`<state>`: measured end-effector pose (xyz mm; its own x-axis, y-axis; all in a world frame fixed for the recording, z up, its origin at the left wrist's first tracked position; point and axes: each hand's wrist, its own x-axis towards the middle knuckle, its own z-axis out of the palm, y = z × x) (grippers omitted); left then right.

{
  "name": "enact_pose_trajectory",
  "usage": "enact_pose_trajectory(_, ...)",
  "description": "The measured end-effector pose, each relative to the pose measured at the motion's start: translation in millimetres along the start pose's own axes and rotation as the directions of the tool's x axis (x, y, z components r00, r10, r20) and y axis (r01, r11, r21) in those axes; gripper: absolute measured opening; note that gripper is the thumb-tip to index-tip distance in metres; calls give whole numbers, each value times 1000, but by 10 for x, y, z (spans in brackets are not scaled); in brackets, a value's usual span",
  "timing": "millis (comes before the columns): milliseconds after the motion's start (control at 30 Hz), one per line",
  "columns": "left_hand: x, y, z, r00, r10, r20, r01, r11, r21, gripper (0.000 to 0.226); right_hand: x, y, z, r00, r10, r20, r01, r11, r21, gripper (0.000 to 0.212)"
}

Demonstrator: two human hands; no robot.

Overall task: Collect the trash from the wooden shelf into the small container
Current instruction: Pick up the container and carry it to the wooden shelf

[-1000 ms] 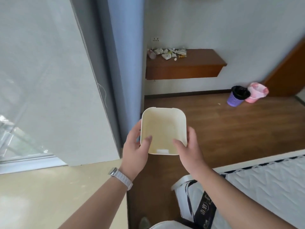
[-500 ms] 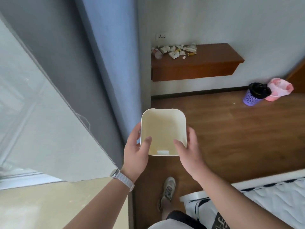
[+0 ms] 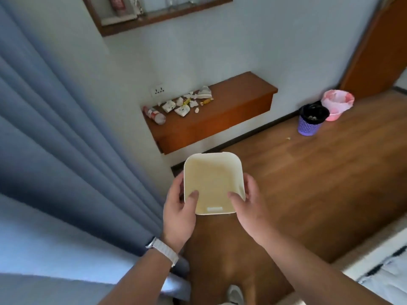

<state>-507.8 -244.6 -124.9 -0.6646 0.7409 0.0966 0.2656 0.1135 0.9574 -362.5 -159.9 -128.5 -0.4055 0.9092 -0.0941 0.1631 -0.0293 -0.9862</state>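
Both hands, left hand (image 3: 179, 211) and right hand (image 3: 247, 206), grip the empty cream small container (image 3: 213, 183) by its sides, while the trash (image 3: 185, 104) lies ahead and slightly left on the wooden shelf (image 3: 231, 111), well apart, strung along the wall.

Bedroom in home or guesthouse: mattress edge (image 3: 387, 274) lower right, blue curtain (image 3: 66, 150) at left, wall-mounted wooden shelf (image 3: 231, 102) centre, wall socket (image 3: 158, 91), two small waste bins (image 3: 310, 123) on wood floor (image 3: 308, 183), wooden door (image 3: 374, 47) upper right.

Bare forearms, white wristwatch (image 3: 164, 250) on left
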Motion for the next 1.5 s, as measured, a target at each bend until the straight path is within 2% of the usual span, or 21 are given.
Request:
enact_pose_trajectory(133, 323, 135, 431, 999, -6, 42, 8, 999, -53, 47, 360, -70, -317, 999, -4, -42, 5, 1000, 28, 42)
enact_pose_trajectory(233, 534, 228, 697, 992, 15, 127, -5, 997, -71, 42, 553, -124, -557, 996, 11, -88, -7, 999, 50, 44)
enact_pose_trajectory(500, 1270, 281, 1440, 931, -6, 365, 21, 999, -38, 44, 1150, 54, -1052, 956, 59, -288, -44, 997, 57, 49)
enact_pose_trajectory(667, 1835, 160, 1946, 899, -1, 438, 27, 998, -53, 48, 1727, 165, -1269, 934, 99, -343, -92, 995, 36, 49)
enact_pose_trajectory(800, 2452, 185, 2276, 883, -2, 469, 16, 1000, -26, 45, 2332, 108, -1343, 911, 120, -394, -113, 993, 40, 44)
enact_pose_trajectory(1100, 3784, 355, 2930, 840, -2, 543, 109, 980, -165, 43, 3644, -215, -1575, 900, 74, -430, -67, 997, 33, 41)
enact_pose_trajectory(1233, 4080, 416, 3175, 820, 25, 571, 98, 978, -183, 39, 3979, -227, -1729, 891, 93, -445, -75, 995, 58, 40)
enact_pose_trajectory(1500, 4735, 317, 3806, 875, -93, 475, 176, 975, -134, 42, 5031, 57, -2106, 925, 148, -349, -127, 988, 82, 39)
